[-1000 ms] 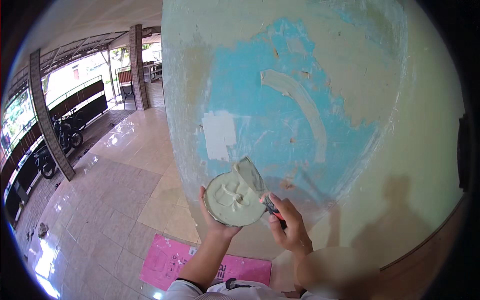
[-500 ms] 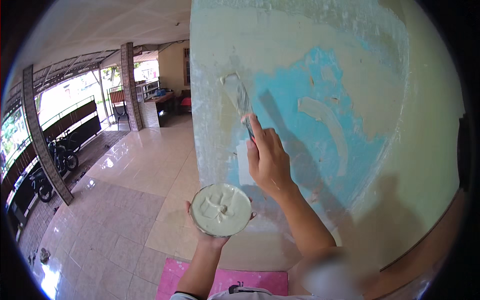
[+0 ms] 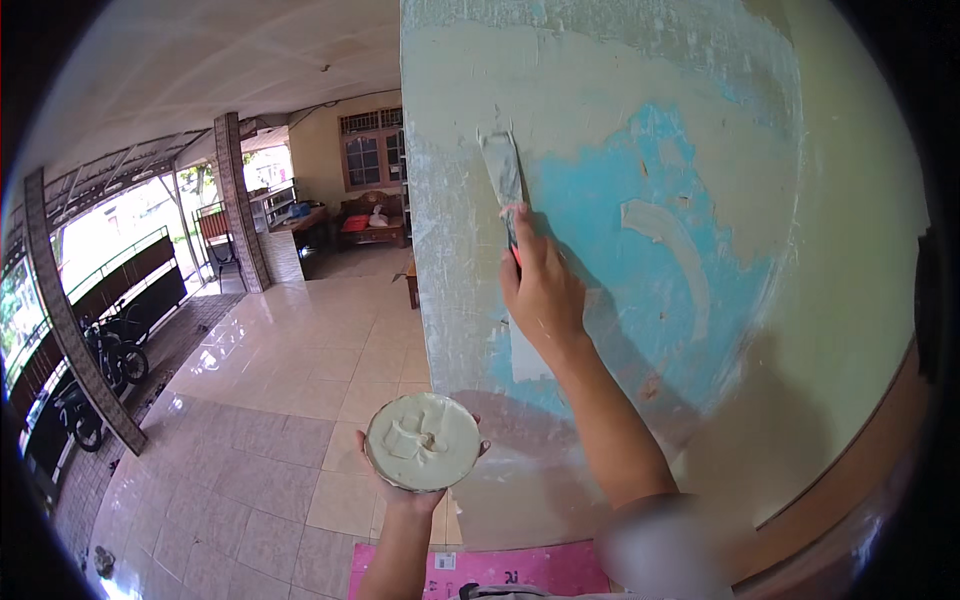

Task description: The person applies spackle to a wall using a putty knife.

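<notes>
My right hand is closed round the handle of a putty knife. Its blade lies against the wall, up on the left part, with a little putty at the blade's edge. Bare blue paint shows beside it, crossed by a curved smear of putty. Low in front of me, my left hand holds a round bowl from beneath, fingers round its sides. Pale, greenish-white putty fills the bowl nearly to the rim, its surface ridged in the middle.
A pink sheet lies on the floor at the foot of the wall. The wall's left edge opens onto a glossy tiled floor. Beyond stand tiled pillars, a motorcycle and a wooden bench.
The putty knife has moved slightly up the wall, its blade now more upright. The bowl has dropped a little to the left. My view has turned leftward, showing more of the room behind.
</notes>
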`<action>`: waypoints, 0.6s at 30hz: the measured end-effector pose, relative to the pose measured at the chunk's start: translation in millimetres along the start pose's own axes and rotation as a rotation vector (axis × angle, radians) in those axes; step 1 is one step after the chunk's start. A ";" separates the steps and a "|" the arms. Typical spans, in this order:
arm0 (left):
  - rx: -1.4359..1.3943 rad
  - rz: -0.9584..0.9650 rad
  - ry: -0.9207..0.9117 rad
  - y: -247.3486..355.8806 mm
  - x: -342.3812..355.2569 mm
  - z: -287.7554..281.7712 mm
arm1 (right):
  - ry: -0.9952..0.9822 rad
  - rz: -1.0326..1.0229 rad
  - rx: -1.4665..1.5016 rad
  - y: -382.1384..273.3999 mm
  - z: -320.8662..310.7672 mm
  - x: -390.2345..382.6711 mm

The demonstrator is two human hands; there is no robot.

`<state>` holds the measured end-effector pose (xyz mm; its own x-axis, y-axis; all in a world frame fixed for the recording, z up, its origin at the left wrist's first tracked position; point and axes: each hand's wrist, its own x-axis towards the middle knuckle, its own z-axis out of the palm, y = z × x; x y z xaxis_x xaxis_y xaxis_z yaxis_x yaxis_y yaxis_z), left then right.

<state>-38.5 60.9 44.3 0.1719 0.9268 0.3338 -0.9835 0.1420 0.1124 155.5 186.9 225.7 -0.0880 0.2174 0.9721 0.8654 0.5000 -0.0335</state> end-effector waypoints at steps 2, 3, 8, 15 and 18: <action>-0.004 -0.006 0.007 3.5 0.3 -0.8 | -0.011 -0.010 -0.010 6.0 0.3 -13.3; -0.007 -0.003 0.015 4.5 0.5 -1.6 | -0.023 -0.023 -0.010 7.3 -1.0 -17.6; 0.034 -0.034 0.021 5.0 2.6 -3.2 | 0.074 -0.084 0.100 7.4 -5.3 1.7; 0.001 -0.047 0.011 7.2 0.6 -4.5 | -0.008 -0.085 0.008 3.8 3.1 -9.1; -0.001 -0.024 0.059 12.3 0.4 -14.4 | -0.097 -0.043 0.048 2.8 -6.0 -24.7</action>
<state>-51.4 68.0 32.3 0.1918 0.9419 0.2756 -0.9792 0.1647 0.1186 163.0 177.9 203.0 -0.1742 0.2742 0.9458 0.8355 0.5495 -0.0055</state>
